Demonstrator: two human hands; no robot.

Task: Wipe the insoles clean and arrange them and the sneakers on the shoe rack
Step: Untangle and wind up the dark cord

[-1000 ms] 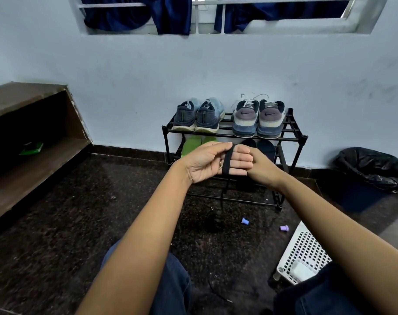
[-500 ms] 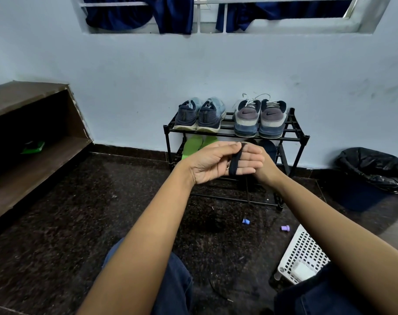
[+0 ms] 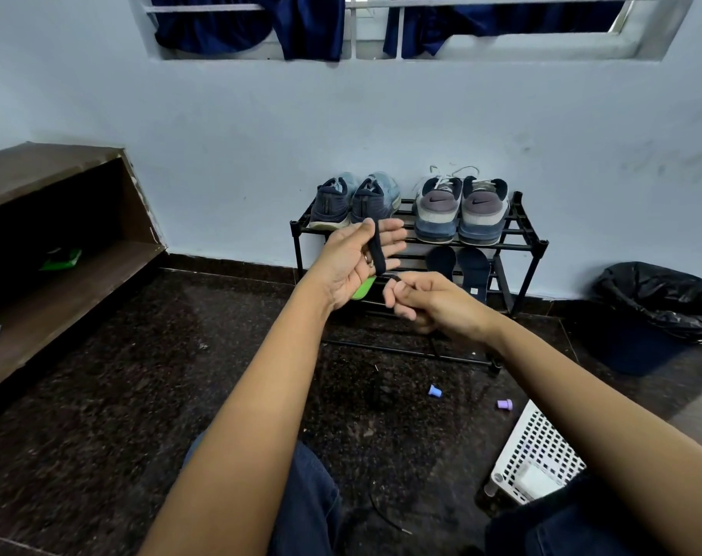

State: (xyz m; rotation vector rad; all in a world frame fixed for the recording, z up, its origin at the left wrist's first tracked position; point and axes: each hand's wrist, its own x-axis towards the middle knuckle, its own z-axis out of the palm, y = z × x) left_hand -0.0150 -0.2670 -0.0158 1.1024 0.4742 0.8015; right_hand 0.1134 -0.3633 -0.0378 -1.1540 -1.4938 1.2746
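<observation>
In front of the shoe rack [image 3: 526, 234], the left hand [image 3: 351, 262] holds its fingers straight and together, with a black lace [image 3: 377, 252] looped round them. To its right, the right hand [image 3: 429, 300] pinches the lace's free end. The sneakers [image 3: 437, 206] stand on the rack's top shelf, heels outward. The dark insoles [image 3: 474, 268] lie on the shelf below, long axes running from wall to front. Arranging looks done; the next move is probably to tuck the lace end in.

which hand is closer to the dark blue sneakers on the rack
Left. The left hand is just below the dark blue sneakers, thumb tip overlapping them in view; the right hand sits lower, off to their right.
</observation>
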